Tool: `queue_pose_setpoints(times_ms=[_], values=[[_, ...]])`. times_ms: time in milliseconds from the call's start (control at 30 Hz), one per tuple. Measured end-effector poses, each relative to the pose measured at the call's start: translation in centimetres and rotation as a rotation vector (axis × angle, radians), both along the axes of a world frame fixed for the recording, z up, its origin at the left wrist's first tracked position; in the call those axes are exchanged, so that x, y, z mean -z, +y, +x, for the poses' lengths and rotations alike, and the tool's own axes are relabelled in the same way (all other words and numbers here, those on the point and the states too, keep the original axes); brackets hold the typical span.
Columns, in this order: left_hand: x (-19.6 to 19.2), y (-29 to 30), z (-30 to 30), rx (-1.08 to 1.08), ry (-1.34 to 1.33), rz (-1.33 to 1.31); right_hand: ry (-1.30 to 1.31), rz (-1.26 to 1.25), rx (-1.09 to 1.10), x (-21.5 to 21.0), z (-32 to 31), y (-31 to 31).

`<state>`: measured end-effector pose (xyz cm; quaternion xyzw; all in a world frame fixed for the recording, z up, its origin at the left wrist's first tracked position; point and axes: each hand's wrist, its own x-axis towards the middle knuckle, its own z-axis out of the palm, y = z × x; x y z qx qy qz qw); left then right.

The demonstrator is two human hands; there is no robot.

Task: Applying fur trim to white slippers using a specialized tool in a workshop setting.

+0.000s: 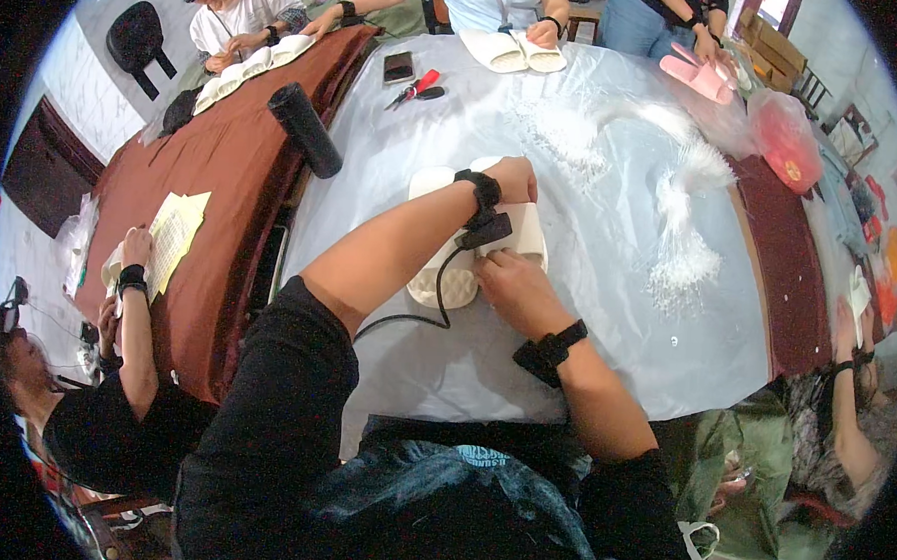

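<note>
A pair of cream slippers lies on the plastic-covered table in front of me. The left slipper (444, 286) shows its bumpy footbed below my left forearm, and the forearm covers its middle. The right slipper (527, 229) is partly hidden by my hands and a black wrist device. Over its far end my left hand (518, 180) is bent down at the wrist, its fingers mostly out of sight. Lower down, my right hand (521, 295) has its fingers closed together at the slipper's near part. Whatever they pinch there is too small to make out.
White plastic fastener strands (686, 230) lie in loose piles to the right. Farther off are pliers (414, 90), a phone (399, 69) and a black roll (305, 130). A black cable (437, 323) runs from my left wrist. Co-workers handle slippers around the table, including a pink pair (699, 79).
</note>
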<state>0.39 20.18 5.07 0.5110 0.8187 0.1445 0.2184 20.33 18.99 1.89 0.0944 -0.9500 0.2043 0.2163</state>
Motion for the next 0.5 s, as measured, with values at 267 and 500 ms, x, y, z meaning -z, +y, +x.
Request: queue_pose_setpoints(times_ms=[267,500], values=[[0.4,-0.6,0.6,-0.004,0.069,0.129,-0.006,-0.060,-0.022,0.1,0.1,0.3],[1.2,-0.4,-0.1,0.132,0.184,0.247,-0.039,-0.075,-0.004,-0.4,0.3,0.0]])
